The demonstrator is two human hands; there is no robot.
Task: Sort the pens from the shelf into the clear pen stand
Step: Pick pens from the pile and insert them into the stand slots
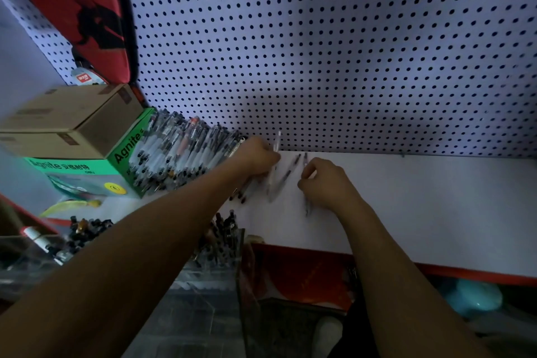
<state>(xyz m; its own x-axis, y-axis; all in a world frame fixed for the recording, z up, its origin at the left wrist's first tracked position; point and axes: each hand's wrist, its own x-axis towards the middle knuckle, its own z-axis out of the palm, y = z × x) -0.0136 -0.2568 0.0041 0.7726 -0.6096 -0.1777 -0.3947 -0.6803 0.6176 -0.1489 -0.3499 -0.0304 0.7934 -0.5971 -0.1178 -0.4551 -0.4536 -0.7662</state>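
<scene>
The left hand [258,155] is curling its grip round a blurred clear pen [275,154] at frame centre, while the right hand [322,180] is pinching another pen [307,206] against the smooth white shelf [421,200]. Behind them a pale perforated pegboard [348,52] is filling the upper frame; a heaped pile of translucent pens [183,151] is leaning on a green box [128,151] at centre left, and the clear pen stand [220,244] is sitting at lower centre.
</scene>
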